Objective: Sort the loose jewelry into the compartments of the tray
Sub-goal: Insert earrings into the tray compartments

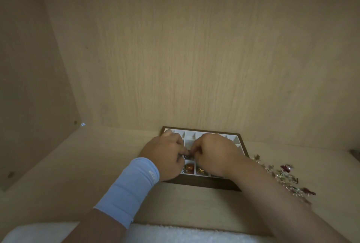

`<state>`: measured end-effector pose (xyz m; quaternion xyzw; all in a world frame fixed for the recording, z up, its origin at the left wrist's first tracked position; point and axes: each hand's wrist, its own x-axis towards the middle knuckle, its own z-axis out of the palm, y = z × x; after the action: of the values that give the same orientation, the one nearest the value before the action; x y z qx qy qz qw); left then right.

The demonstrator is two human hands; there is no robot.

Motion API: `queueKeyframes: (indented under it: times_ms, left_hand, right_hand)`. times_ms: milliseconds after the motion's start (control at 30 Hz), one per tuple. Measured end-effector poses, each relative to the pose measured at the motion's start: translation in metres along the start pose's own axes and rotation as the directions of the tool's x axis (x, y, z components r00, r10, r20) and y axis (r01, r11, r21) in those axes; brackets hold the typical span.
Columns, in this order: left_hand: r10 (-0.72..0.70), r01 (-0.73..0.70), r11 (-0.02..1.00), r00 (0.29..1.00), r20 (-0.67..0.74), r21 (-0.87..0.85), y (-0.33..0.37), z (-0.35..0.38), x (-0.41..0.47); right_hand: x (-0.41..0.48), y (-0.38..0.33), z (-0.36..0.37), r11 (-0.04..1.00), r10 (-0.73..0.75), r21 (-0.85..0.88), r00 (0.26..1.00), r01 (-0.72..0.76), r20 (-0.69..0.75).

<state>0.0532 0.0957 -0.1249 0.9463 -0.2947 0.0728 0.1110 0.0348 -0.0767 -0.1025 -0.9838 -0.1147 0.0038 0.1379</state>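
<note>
Pale wood surface (78,164), matching panels (194,57) behind (dim); tray (204,184) at 6 o'clock, loose jewelry (282,176) at its 3; left grip (165,153), right grip (216,155) both pinching one piece (188,156).

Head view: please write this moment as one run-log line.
left hand pinches piece | right hand pinches piece | over tray | pile right of tray

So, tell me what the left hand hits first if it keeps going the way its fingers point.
The left hand would likely meet the small piece pinched at its fingertips, then the right hand; depth is unclear.
</note>
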Motion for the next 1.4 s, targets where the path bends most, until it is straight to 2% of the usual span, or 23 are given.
queueKeyframes:
  times_ms: [133, 200, 333, 433, 533, 600, 700, 800, 967, 1067, 1300, 1400]
  left_hand:
    - [-0.064, 0.064, 0.998, 0.996, 0.053, 0.018, 0.004, -0.004, -0.003]
    - [-0.093, 0.091, 0.995, 0.993, 0.075, 0.033, 0.007, -0.007, -0.005]
    - [-0.117, 0.118, 0.993, 0.993, -0.019, 0.007, 0.025, -0.015, -0.002]
    - [-0.064, 0.056, 0.993, 0.995, -0.081, -0.100, 0.050, -0.016, 0.008]
    - [-0.016, -0.003, 0.974, 0.997, -0.079, -0.227, 0.086, -0.013, 0.022]
    - [0.012, -0.034, 0.955, 0.997, -0.077, -0.295, 0.113, -0.006, 0.034]
    - [0.053, -0.068, 0.941, 0.997, -0.055, -0.332, 0.145, 0.012, 0.052]
    - [0.106, -0.106, 0.948, 0.994, -0.017, -0.299, 0.168, 0.033, 0.070]
    - [0.133, -0.126, 0.982, 0.990, 0.040, -0.140, 0.189, 0.053, 0.094]
    - [0.130, -0.122, 0.988, 0.988, 0.081, -0.094, 0.192, 0.060, 0.104]
    - [0.107, -0.096, 0.982, 0.993, 0.055, -0.164, 0.189, 0.069, 0.113]
    - [0.059, -0.047, 0.965, 0.998, 0.036, -0.260, 0.180, 0.065, 0.117]
  right_hand:
    - [-0.005, -0.004, 0.000, 1.000, -0.029, -0.006, 0.999, 0.029, 0.015]
    - [-0.012, 0.000, -0.005, 0.998, -0.034, 0.058, 0.999, 0.034, -0.001]
    - [-0.035, 0.030, -0.025, 0.980, 0.043, 0.200, 0.994, -0.023, -0.096]
    - [-0.057, 0.068, -0.046, 0.967, 0.114, 0.242, 0.982, -0.075, -0.152]
    - [-0.081, 0.115, -0.063, 0.933, 0.213, 0.330, 0.959, -0.144, -0.184]
    - [-0.093, 0.147, -0.069, 0.932, 0.249, 0.315, 0.946, -0.177, -0.206]
    - [-0.101, 0.190, -0.069, 0.929, 0.322, 0.244, 0.933, -0.280, -0.158]
    - [-0.104, 0.219, -0.061, 0.918, 0.368, 0.207, 0.921, -0.338, -0.129]
    - [-0.102, 0.229, -0.047, 0.918, 0.317, 0.261, 0.948, -0.298, -0.034]
    - [-0.100, 0.231, -0.041, 0.909, 0.285, 0.325, 0.958, -0.262, -0.024]
    - [-0.092, 0.231, -0.037, 0.886, 0.240, 0.416, 0.970, -0.207, -0.030]
    - [-0.091, 0.232, -0.037, 0.884, 0.225, 0.427, 0.974, -0.190, -0.034]
